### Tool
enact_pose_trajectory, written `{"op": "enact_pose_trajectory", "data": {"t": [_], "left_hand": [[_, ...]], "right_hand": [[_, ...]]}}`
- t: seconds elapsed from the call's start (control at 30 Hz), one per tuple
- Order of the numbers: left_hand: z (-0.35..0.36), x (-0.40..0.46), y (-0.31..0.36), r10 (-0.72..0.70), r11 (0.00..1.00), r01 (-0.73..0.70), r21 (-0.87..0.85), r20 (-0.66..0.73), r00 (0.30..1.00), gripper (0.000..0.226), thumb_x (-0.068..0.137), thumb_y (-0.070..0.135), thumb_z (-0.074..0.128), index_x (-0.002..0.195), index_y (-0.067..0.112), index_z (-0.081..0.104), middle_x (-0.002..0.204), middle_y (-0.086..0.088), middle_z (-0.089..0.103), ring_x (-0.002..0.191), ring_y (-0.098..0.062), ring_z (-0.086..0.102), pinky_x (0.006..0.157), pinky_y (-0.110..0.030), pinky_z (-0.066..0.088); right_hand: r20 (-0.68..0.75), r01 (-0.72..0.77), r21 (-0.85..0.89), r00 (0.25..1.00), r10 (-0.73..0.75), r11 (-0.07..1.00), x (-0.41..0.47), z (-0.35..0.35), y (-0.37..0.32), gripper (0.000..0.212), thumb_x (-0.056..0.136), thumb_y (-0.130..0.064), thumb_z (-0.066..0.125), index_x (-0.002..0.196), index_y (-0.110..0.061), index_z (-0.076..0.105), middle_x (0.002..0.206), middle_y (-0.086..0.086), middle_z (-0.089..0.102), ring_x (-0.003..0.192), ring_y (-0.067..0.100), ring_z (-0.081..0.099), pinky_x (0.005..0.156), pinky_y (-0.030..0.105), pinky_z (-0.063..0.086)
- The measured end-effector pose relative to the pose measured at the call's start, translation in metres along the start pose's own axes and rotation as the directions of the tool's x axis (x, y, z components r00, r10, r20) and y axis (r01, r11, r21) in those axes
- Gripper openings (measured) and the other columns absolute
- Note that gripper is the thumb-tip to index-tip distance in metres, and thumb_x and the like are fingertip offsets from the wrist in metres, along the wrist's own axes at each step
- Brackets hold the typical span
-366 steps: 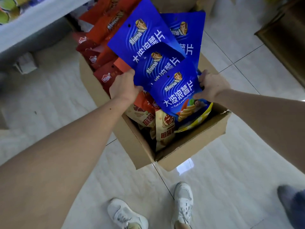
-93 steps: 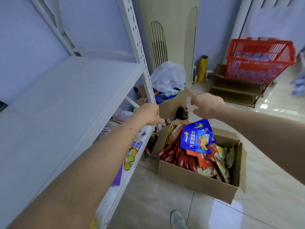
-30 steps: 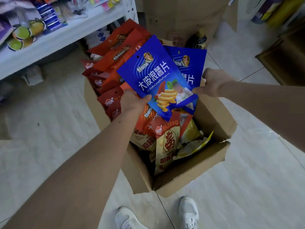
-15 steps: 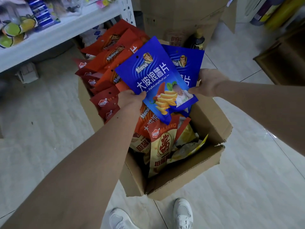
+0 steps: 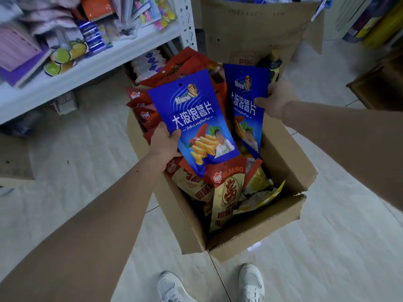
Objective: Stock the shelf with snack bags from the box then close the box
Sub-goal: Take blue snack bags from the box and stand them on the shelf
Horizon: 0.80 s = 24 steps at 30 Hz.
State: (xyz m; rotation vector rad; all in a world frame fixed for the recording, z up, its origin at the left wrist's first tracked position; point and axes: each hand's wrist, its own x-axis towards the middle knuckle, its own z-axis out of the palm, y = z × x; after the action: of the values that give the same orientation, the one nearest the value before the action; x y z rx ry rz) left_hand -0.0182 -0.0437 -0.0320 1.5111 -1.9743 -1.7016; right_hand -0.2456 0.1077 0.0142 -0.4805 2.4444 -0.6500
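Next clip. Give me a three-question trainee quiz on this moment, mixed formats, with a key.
1. True or false: each hand grips its own blue chip bag.
2. Multiple choice: the cardboard box stands A) on the white shelf, B) on the tiled floor, C) on a cart.
3. Fill in: the bags lying nearest the shoes in the box are mostly ____ coloured.

Key
1. True: the left hand holds the nearer blue bag, the right hand the farther blue bag.
2. B; the white shelf is to its left.
3. Yellow, with red tops.
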Motion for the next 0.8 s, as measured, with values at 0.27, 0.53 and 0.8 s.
{"op": "enact_pose_trajectory", "data": {"t": [0.27,0.53,0.8], "left_hand": [[-0.044,-0.06,0.07,0.027,0.998,-0.03,0.047,0.068,0.997,0.023,0.102,0.02,0.045,0.123,0.014,0.051,0.119,-0.005,0.062,0.102,-0.025,0.063,0.075,-0.044,0.056],[-0.121,-0.145,0.167,0.106,0.994,-0.107,0.03,0.019,0.994,0.028,0.102,0.021,0.046,0.126,0.01,0.055,0.117,-0.011,0.066,0.101,-0.031,0.066,0.075,-0.041,0.056],[-0.239,-0.235,0.242,0.236,0.969,-0.243,-0.047,-0.123,0.964,0.019,0.099,0.014,0.051,0.115,0.01,0.06,0.114,-0.01,0.068,0.089,-0.023,0.069,0.072,-0.036,0.06]], "right_hand": [[-0.032,0.232,0.026,0.972,-0.231,0.972,-0.048,-0.071,-0.062,0.031,0.101,-0.024,0.044,0.129,-0.012,0.046,0.126,0.011,0.06,0.101,0.026,0.061,0.068,0.027,0.043],[-0.045,0.435,-0.134,0.895,-0.444,0.89,-0.126,-0.172,-0.161,0.028,0.099,-0.013,0.044,0.124,-0.001,0.048,0.122,0.019,0.06,0.104,0.036,0.059,0.075,0.034,0.046],[-0.06,0.607,-0.076,0.789,-0.611,0.791,-0.226,-0.245,-0.293,0.027,0.098,-0.016,0.05,0.122,-0.006,0.052,0.119,0.014,0.064,0.089,0.022,0.059,0.066,0.026,0.045]]}}
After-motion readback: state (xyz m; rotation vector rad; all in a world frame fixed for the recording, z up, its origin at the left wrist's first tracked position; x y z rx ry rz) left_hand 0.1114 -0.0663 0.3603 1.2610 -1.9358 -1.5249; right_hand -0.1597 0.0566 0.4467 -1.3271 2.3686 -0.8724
